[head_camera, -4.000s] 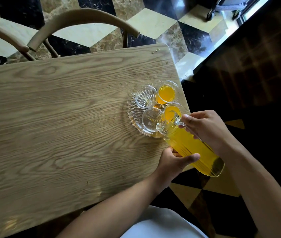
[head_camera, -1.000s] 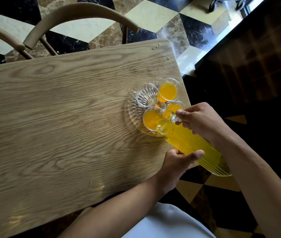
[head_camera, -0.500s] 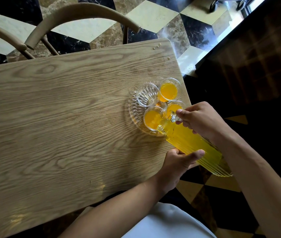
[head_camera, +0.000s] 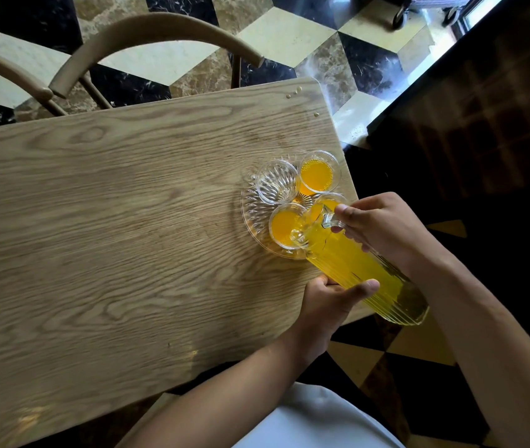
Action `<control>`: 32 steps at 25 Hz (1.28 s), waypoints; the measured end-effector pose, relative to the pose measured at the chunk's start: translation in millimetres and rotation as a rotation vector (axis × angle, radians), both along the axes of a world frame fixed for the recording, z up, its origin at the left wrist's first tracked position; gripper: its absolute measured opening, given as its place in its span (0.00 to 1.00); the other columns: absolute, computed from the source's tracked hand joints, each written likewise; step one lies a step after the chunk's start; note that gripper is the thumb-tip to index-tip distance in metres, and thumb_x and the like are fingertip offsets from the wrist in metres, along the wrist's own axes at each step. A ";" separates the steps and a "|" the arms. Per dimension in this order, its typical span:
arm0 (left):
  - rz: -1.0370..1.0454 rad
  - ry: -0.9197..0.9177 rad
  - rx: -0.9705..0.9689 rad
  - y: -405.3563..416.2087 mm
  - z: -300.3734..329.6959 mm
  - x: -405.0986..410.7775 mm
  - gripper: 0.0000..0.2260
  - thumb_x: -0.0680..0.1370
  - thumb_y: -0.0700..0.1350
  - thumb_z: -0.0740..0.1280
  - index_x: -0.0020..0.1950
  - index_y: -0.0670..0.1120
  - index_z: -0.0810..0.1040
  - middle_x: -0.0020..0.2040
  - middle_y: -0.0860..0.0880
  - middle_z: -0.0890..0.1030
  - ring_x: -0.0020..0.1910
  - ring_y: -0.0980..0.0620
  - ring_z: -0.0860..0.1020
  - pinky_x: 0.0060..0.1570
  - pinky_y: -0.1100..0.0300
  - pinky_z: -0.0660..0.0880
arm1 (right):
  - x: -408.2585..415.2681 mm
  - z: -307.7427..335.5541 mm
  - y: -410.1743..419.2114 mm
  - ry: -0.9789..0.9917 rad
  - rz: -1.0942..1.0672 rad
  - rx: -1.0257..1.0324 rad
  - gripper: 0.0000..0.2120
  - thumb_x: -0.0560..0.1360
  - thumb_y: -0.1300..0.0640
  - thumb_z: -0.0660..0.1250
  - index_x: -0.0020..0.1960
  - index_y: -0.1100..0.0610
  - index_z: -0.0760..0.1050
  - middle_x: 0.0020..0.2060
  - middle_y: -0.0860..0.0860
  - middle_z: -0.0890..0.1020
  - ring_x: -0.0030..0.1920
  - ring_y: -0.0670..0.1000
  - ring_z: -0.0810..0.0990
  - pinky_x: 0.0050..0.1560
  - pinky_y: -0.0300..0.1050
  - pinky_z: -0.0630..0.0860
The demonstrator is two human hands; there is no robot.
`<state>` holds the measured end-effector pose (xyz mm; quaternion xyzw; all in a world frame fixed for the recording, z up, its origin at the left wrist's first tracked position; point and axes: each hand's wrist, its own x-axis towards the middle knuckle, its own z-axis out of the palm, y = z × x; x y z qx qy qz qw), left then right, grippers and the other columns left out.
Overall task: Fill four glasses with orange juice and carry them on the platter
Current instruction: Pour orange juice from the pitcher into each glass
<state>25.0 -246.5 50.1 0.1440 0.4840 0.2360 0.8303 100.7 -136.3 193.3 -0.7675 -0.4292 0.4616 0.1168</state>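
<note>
A clear ribbed glass platter [head_camera: 250, 211] sits near the right edge of the wooden table [head_camera: 111, 221]. Several small glasses stand on it. The far right glass [head_camera: 317, 174] and the near left glass [head_camera: 284, 225] hold orange juice. A third glass [head_camera: 328, 202], partly behind the jug's rim, also shows juice. The far left glass [head_camera: 275, 185] is empty. A ribbed glass jug of orange juice [head_camera: 364, 270] is tilted, its spout over the near left glass. My right hand [head_camera: 383, 227] grips the jug's handle. My left hand [head_camera: 331, 305] supports the jug's body from below.
Two curved wooden chair backs [head_camera: 147, 30] stand at the table's far side. The floor [head_camera: 289, 33] is patterned in black, cream and brown tiles. A dark cabinet [head_camera: 483, 108] rises on the right. The platter lies close to the table's right edge.
Four seconds ago the near left glass was empty; now it holds juice. Over the last second the jug and both hands have hardly moved.
</note>
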 end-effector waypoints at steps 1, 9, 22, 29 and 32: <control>0.008 -0.004 0.004 1.0 0.2 -1.0 0.34 0.59 0.57 0.88 0.56 0.41 0.80 0.44 0.46 0.78 0.46 0.48 0.75 0.49 0.50 0.76 | 0.2 1.2 -0.3 0.010 -0.002 0.013 0.17 0.81 0.50 0.67 0.44 0.61 0.86 0.32 0.53 0.79 0.34 0.50 0.76 0.35 0.43 0.71; 0.003 0.028 0.051 13.2 12.9 -3.3 0.38 0.62 0.53 0.86 0.64 0.37 0.78 0.46 0.46 0.81 0.46 0.51 0.78 0.48 0.56 0.77 | 8.1 15.9 2.2 0.084 -0.041 0.071 0.17 0.81 0.52 0.67 0.39 0.61 0.84 0.21 0.46 0.73 0.22 0.43 0.68 0.27 0.38 0.66; 0.027 0.078 0.054 53.5 21.1 5.1 0.32 0.58 0.58 0.86 0.50 0.47 0.74 0.41 0.48 0.73 0.40 0.50 0.70 0.40 0.53 0.70 | 6.5 26.6 41.1 0.110 -0.021 0.140 0.21 0.80 0.53 0.69 0.28 0.54 0.80 0.20 0.48 0.72 0.22 0.45 0.68 0.30 0.42 0.66; 0.008 0.126 0.044 71.1 16.6 5.6 0.31 0.60 0.60 0.86 0.46 0.49 0.68 0.40 0.48 0.71 0.42 0.49 0.69 0.41 0.53 0.72 | 5.2 22.4 62.1 0.091 0.009 0.124 0.15 0.80 0.51 0.69 0.42 0.61 0.86 0.26 0.57 0.81 0.29 0.52 0.75 0.37 0.44 0.71; 0.022 0.123 0.039 75.4 15.1 7.2 0.33 0.56 0.62 0.85 0.46 0.49 0.69 0.39 0.49 0.71 0.42 0.49 0.71 0.45 0.52 0.76 | 4.1 18.4 69.2 0.066 0.023 0.114 0.15 0.80 0.51 0.69 0.45 0.62 0.86 0.46 0.73 0.83 0.38 0.58 0.77 0.42 0.49 0.73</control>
